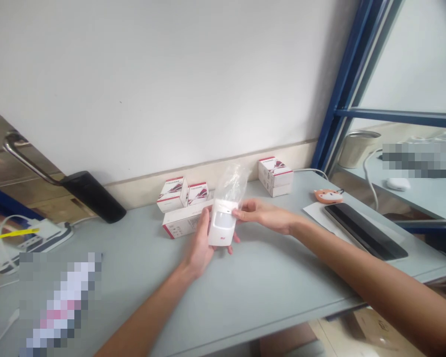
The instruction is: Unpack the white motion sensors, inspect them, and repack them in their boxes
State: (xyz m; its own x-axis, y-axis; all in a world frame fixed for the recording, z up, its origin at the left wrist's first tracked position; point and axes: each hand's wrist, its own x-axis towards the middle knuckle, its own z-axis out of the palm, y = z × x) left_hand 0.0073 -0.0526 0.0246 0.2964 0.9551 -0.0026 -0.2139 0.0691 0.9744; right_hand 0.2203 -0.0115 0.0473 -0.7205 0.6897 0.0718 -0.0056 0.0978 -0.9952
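Gadget [223, 228], white, with a clear bag [232, 182] at its top. Was held up over the middle of the grey desk [245, 297], nearly upright, tipped a little right at the top. Lay just right of the left hand [200, 245], wrapped snugly by it round the side and back. Lay left of the right hand [258, 214], pinched by thumb and finger at its upper right edge. Touched both. Set behind, toward the desk's back edge: long box [184, 221] and two small boxes [173, 192]. Set near the back right corner: one more box [276, 177]. Farther back: white wall [171, 89].
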